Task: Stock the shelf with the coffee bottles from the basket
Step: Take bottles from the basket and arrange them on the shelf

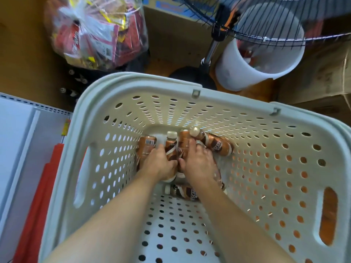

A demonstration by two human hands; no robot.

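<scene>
A deep white perforated basket [247,118] fills the view. At its bottom lie several brown coffee bottles with white caps, one at the far right [216,142] and one nearer me [185,192]. Both my arms reach down into the basket. My left hand [160,164] wraps around a brown bottle [171,144] whose white cap points away from me. My right hand [198,162] is closed over the neighbouring bottle [183,142]. Another bottle [146,147] lies just left of my left hand. The white shelf [17,133] shows at the left edge.
A clear plastic bag of packets [96,33] sits beyond the basket at the upper left. A standing fan [266,21] and a white bucket [252,59] are at the upper right, with cardboard boxes [313,76] around. Red strips [38,205] lean by the shelf.
</scene>
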